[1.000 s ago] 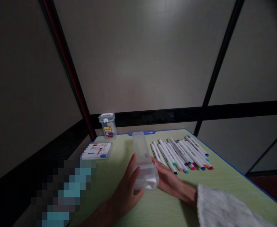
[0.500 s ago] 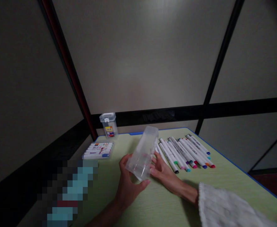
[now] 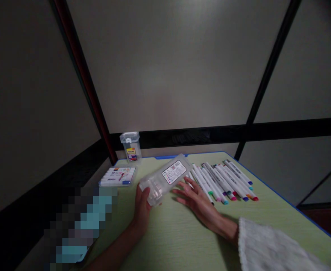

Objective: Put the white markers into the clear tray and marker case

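Note:
A translucent plastic case [image 3: 157, 180] with a white printed label [image 3: 174, 172] is tilted above the table, its far end up and to the right. My left hand [image 3: 142, 209] grips its near end, thumb on top. Close to the case's right side, my right hand [image 3: 195, 199] has its fingers spread and holds nothing. Just beyond that hand lies a loose row of white markers [image 3: 222, 182] with caps of several colours, their near ends pointing toward me.
A flat clear pack of markers [image 3: 118, 177] lies at the left of the green table [image 3: 171, 241]. Behind it stands a clear lidded container [image 3: 131, 147] with a yellow label. A pixelated patch [image 3: 89, 220] covers the left edge. A panelled wall [image 3: 165, 75] rises behind.
The case has turned so its label faces up, and its near end has swung left with my left hand. My right hand has let go of it and spread its fingers.

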Motion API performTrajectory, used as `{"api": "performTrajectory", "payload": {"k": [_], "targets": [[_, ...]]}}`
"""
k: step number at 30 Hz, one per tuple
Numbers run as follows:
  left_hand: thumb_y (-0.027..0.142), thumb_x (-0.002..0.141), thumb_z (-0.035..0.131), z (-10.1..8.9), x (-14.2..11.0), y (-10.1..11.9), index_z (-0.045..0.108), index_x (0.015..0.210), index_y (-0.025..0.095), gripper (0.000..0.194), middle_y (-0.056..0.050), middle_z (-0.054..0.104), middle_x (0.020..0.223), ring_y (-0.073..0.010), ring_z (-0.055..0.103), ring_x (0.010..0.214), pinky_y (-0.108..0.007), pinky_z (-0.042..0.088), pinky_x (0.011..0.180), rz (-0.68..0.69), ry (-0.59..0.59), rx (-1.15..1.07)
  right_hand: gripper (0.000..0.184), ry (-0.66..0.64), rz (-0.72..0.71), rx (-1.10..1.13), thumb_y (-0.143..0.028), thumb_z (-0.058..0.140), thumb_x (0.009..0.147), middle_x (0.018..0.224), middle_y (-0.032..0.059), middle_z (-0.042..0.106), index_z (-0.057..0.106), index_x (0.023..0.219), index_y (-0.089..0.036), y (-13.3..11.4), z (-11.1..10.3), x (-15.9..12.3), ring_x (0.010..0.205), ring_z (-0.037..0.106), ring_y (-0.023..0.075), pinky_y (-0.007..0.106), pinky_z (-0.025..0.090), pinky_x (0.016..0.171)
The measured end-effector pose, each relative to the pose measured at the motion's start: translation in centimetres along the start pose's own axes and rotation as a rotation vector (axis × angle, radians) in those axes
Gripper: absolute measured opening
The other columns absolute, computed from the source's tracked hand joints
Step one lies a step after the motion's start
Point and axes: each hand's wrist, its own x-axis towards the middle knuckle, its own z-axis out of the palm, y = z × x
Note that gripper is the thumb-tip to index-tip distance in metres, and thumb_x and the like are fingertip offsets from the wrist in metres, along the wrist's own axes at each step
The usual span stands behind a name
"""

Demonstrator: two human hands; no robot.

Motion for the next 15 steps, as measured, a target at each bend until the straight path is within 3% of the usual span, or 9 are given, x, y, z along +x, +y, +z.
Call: {"api": "performTrajectory", "payload": {"k": [4, 8, 11, 15], "targets": [[0.046, 0.062, 0.06, 0.1, 0.3, 0.9, 0.048, 0.104, 0.016, 0.053, -0.007, 0.066, 0.086, -0.024, 0.064, 0.068, -0.024, 0.045, 0.04, -0.103, -0.019, 0.009, 0.046, 0.098, -0.04, 0.129, -0.032, 0.077, 0.059, 0.094, -0.0026, 0.062, 0.051, 0.097, -0.027, 0.0, -0.6, 0.6, 0.086, 0.061, 0.0168, 0.032, 0.047, 0.075], [0.042, 0.066, 0.055, 0.1, 0.3, 1.3, 0.051, 0.098, 0.015, 0.042, -0.007, 0.068, 0.077, -0.0223, 0.064, 0.057, -0.025, 0.045, 0.037, -0.15, -0.047, -0.038, 0.037, 0.15, -0.14, 0.155, -0.03, 0.075, 0.061, 0.094, -0.0035, 0.063, 0.054, 0.091, -0.027, -0.2, -1.0, 0.9, 0.086, 0.058, 0.0155, 0.032, 0.047, 0.076], [0.039, 0.068, 0.052, 0.2, 0.2, 1.3, 0.053, 0.095, 0.013, 0.037, -0.008, 0.069, 0.075, -0.0224, 0.064, 0.056, -0.026, 0.046, 0.037, -0.179, -0.062, -0.044, 0.038, 0.131, -0.181, 0.128, -0.034, 0.071, 0.065, 0.099, -0.0016, 0.063, 0.054, 0.098, -0.028, -0.5, -1.0, 0.8, 0.09, 0.056, 0.0167, 0.034, 0.045, 0.079], [0.034, 0.073, 0.047, 0.2, 0.1, 1.3, 0.053, 0.1, 0.012, 0.035, -0.008, 0.069, 0.076, -0.0227, 0.064, 0.058, -0.027, 0.047, 0.038, -0.213, -0.063, -0.052, 0.054, 0.1, -0.196, 0.104, -0.032, 0.069, 0.066, 0.101, -0.0015, 0.062, 0.046, 0.116, -0.033, -1.0, -0.9, 0.6, 0.088, 0.056, 0.0163, 0.033, 0.044, 0.079]]}}
